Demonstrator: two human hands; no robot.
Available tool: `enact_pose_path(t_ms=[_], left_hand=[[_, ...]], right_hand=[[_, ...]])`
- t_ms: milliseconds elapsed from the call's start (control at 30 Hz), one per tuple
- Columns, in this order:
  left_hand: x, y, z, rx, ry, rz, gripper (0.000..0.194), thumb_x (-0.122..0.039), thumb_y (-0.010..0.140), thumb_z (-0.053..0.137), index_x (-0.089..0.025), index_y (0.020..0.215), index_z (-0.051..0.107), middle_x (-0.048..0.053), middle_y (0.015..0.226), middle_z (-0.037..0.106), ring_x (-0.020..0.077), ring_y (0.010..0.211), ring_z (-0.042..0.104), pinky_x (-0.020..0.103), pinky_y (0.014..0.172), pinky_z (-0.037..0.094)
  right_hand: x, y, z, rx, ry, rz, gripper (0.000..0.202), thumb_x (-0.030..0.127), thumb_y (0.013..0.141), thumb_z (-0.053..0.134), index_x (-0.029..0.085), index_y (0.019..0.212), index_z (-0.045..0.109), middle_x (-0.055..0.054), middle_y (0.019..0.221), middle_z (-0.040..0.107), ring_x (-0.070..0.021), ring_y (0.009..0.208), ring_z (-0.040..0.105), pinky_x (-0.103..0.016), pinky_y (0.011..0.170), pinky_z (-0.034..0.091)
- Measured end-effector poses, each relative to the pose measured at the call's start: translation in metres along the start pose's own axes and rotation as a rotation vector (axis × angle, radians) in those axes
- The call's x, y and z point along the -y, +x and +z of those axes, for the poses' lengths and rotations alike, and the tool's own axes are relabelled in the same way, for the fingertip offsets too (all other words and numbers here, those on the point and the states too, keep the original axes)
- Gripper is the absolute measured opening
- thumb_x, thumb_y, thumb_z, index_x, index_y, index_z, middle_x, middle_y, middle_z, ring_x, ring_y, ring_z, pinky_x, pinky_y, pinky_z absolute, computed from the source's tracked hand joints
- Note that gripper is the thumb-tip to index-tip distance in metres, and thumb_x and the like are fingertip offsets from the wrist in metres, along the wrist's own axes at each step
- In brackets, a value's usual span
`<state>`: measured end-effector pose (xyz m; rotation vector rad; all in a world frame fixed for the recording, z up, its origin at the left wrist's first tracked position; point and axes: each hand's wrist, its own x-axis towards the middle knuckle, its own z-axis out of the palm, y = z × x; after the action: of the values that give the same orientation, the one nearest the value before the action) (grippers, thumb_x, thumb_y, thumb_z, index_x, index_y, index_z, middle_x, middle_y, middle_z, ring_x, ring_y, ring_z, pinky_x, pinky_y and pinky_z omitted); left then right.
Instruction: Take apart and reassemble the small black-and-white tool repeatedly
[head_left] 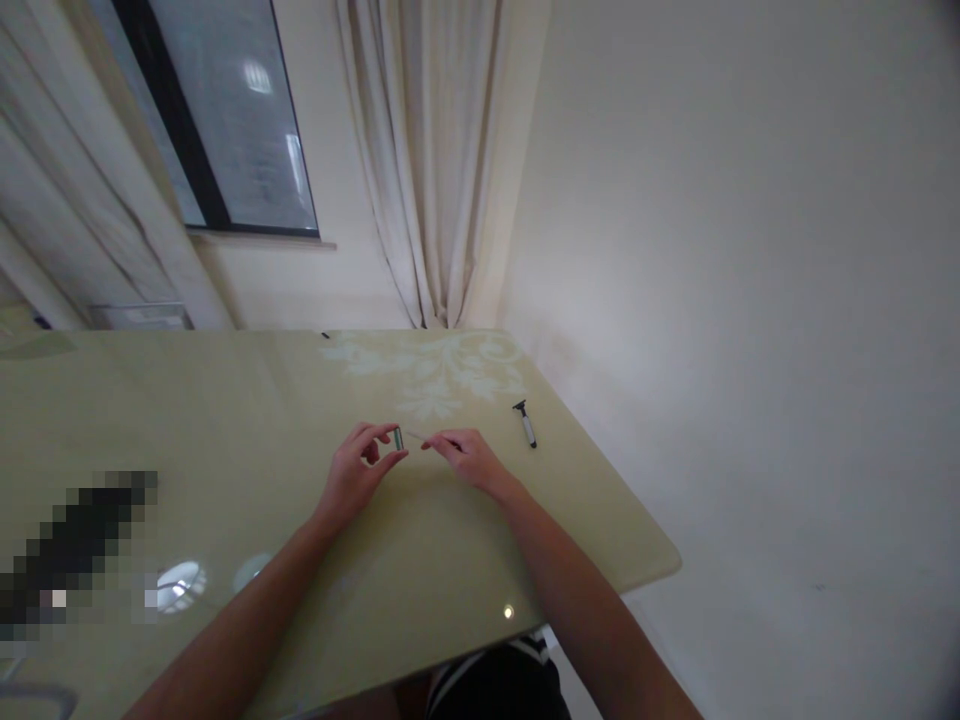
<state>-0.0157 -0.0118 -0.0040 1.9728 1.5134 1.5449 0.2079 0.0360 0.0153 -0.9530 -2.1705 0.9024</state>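
My left hand (363, 464) pinches a small razor cartridge (399, 439), dark with a green strip, by its two ends between thumb and fingers. Just to its right, my right hand (463, 456) is closed on a thin pale stick (414, 435), whose tip points at the cartridge. Whether the tip touches the cartridge I cannot tell. Part of the stick is hidden inside the fingers. A razor handle (527, 428), grey and black with a dark T-shaped top, lies on the table to the right of my right hand.
Both forearms reach over a glossy pale-green table (420, 570) with a white floral pattern at its far end. A small dark object (325, 335) lies near the back edge. A white wall (750, 300) runs along the right; a curtain (427, 150) hangs behind.
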Motion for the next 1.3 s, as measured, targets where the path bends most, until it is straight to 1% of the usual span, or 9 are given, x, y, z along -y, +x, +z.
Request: enact_pose_path(t_ms=[233,333,433,600,767,867,1000,1133,1300], left_hand=[[-0.006,0.001,-0.001,0.018,-0.004,-0.013,0.034,-0.045,0.085,0.073,-0.023,0.112,0.072,0.0,0.087,0.063,0.0113,0.06,0.051,0.026,0.058,0.047],[-0.005,0.0,-0.001,0.021,-0.001,0.002,0.036,-0.044,0.084,0.074,-0.023,0.113,0.072,0.0,0.087,0.062,0.0117,0.061,0.052,0.026,0.059,0.048],[-0.003,0.0,0.0,0.024,0.0,0.013,0.037,-0.044,0.084,0.075,-0.023,0.114,0.071,0.0,0.088,0.062,0.0118,0.062,0.052,0.027,0.06,0.048],[-0.003,0.0,-0.001,0.003,-0.001,0.009,0.036,-0.045,0.084,0.074,-0.024,0.113,0.072,0.0,0.087,0.061,0.0114,0.06,0.051,0.026,0.059,0.048],[-0.004,0.0,-0.001,0.0,-0.003,0.001,0.036,-0.045,0.085,0.072,-0.023,0.113,0.072,0.001,0.088,0.062,0.0117,0.061,0.051,0.026,0.06,0.048],[-0.005,0.0,0.0,0.017,-0.002,0.005,0.034,-0.045,0.085,0.072,-0.023,0.111,0.073,0.0,0.086,0.062,0.0116,0.06,0.051,0.026,0.058,0.047],[-0.004,0.0,0.0,0.009,0.004,0.008,0.036,-0.045,0.084,0.073,-0.023,0.112,0.072,0.0,0.087,0.063,0.0117,0.061,0.052,0.026,0.06,0.048],[-0.002,0.001,-0.001,0.004,0.011,-0.006,0.035,-0.047,0.085,0.072,-0.024,0.111,0.073,0.0,0.085,0.062,0.0117,0.06,0.05,0.026,0.059,0.048],[-0.003,0.002,-0.001,-0.007,-0.009,-0.01,0.036,-0.046,0.084,0.073,-0.024,0.111,0.073,0.0,0.086,0.062,0.0118,0.061,0.051,0.026,0.059,0.048]], right_hand=[[0.008,-0.003,0.008,0.054,-0.056,-0.034,0.035,0.038,0.103,0.052,0.019,0.104,0.082,0.0,0.068,0.063,-0.011,0.06,0.045,-0.024,0.061,0.028],[0.007,-0.001,0.003,-0.002,-0.099,-0.005,0.036,0.038,0.103,0.052,0.019,0.104,0.082,0.0,0.068,0.064,-0.0115,0.061,0.047,-0.024,0.061,0.028],[0.005,-0.001,-0.002,-0.047,-0.1,0.025,0.038,0.038,0.104,0.051,0.017,0.104,0.082,-0.001,0.068,0.064,-0.0119,0.061,0.046,-0.024,0.061,0.028],[0.007,-0.002,0.003,0.03,-0.062,-0.02,0.037,0.039,0.103,0.051,0.018,0.103,0.082,0.001,0.066,0.061,-0.0106,0.058,0.044,-0.023,0.059,0.028],[0.009,-0.003,0.007,0.005,-0.061,-0.018,0.038,0.04,0.103,0.051,0.018,0.104,0.082,0.001,0.065,0.059,-0.0107,0.058,0.044,-0.024,0.059,0.028],[0.008,-0.003,0.007,0.049,-0.049,-0.035,0.036,0.039,0.103,0.053,0.018,0.101,0.082,0.001,0.066,0.061,-0.0104,0.058,0.044,-0.023,0.06,0.029],[0.007,-0.003,0.006,0.01,-0.036,-0.03,0.036,0.037,0.103,0.052,0.017,0.103,0.082,0.0,0.068,0.062,-0.0107,0.059,0.044,-0.023,0.06,0.029],[0.003,-0.002,0.004,0.047,-0.048,-0.034,0.037,0.038,0.103,0.051,0.018,0.103,0.082,0.001,0.067,0.061,-0.0106,0.059,0.044,-0.023,0.06,0.028],[0.003,-0.002,0.004,0.012,-0.034,-0.014,0.039,0.039,0.104,0.05,0.017,0.103,0.082,0.0,0.067,0.06,-0.0113,0.061,0.045,-0.023,0.06,0.029]])
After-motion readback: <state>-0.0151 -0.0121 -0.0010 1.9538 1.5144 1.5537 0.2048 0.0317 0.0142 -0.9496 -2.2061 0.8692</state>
